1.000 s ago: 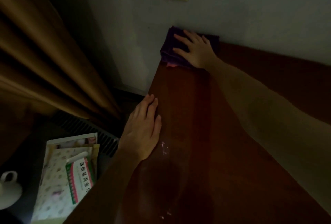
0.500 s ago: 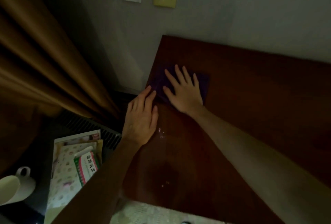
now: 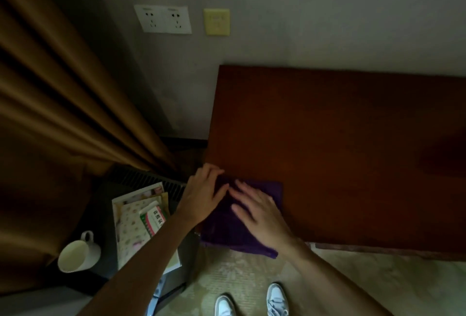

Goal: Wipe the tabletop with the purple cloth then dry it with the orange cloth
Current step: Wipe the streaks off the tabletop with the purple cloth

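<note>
Dim room, purple cloth (image 3: pixel 242 225) at the near left corner of the dark wooden tabletop (image 3: pixel 340 144), its front edge hanging over, right hand (image 3: pixel 259 212) pressed flat on it with fingers spread, left hand (image 3: pixel 203 194) open, resting on the cloth's left edge.

Dim home room: curtain (image 3: pixel 63 103), mug (image 3: pixel 78 255)
</note>
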